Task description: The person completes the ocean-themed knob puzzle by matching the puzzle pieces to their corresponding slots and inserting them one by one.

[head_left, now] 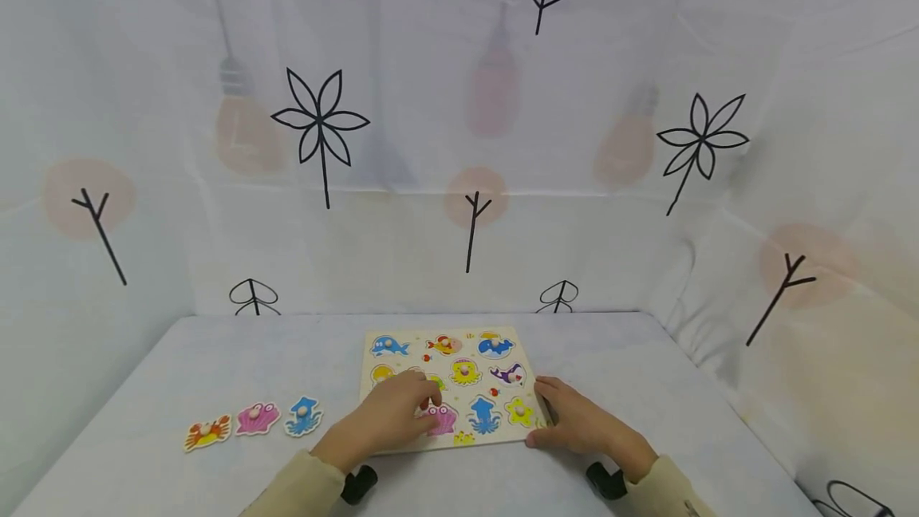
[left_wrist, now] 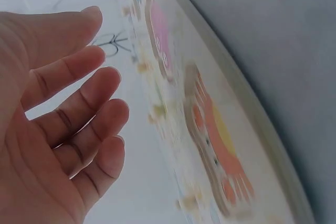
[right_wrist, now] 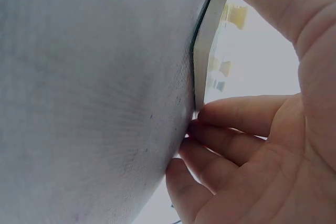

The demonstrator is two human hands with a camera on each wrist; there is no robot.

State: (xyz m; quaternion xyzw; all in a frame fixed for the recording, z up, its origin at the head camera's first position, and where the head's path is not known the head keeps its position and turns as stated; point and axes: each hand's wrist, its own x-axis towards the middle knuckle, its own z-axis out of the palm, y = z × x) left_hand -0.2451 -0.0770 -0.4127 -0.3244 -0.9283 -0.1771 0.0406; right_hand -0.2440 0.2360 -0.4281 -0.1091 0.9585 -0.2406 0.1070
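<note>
A wooden peg puzzle board [head_left: 467, 437] with sea-animal pictures lies flat on the table. My left hand [head_left: 391, 413] hovers over its near left part, fingers loosely bent and holding nothing. In the left wrist view, the board's crab recess [left_wrist: 218, 145] and pink shell recess [left_wrist: 160, 35] lie beside that hand without knobs. My right hand [head_left: 577, 417] holds the board's near right corner, thumb at the corner and fingers along the right edge. Three loose pieces lie left of the board: an orange crab [head_left: 208, 432], a pink shell [head_left: 257, 419] and a blue squid [head_left: 303, 417].
Several knobbed pieces sit in the board, among them a yellow octopus [head_left: 466, 372] and a yellow starfish [head_left: 519, 412]. The white table [head_left: 287, 357] is bordered by a printed curtain [head_left: 402, 254] at the back and sides.
</note>
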